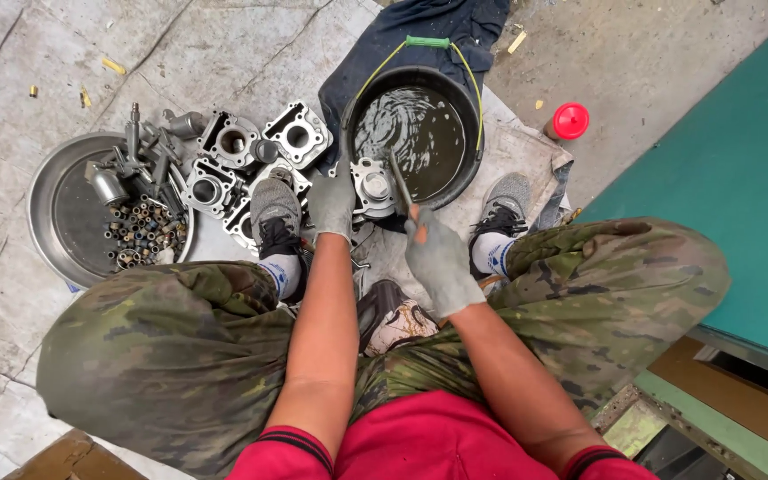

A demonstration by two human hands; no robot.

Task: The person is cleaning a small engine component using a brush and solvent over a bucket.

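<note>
I squat over a black bucket (pixel 464 98) of murky liquid. My left hand (pixel 332 204), in a grey glove, grips a metal engine cylinder block (pixel 373 184) at the bucket's near rim. My right hand (pixel 437 258), also gloved, holds a thin brush or tool (pixel 399 182) whose tip rests against that block. Both hands are close together between my knees.
Several more cylinder blocks (pixel 228 140) lie on the concrete to the left, beside a round metal tray (pixel 64 209) holding small bushings and parts. A red cap (pixel 570 120) sits right of the bucket. A green panel (pixel 740 169) runs along the right side. Dark cloth (pixel 428 22) lies behind the bucket.
</note>
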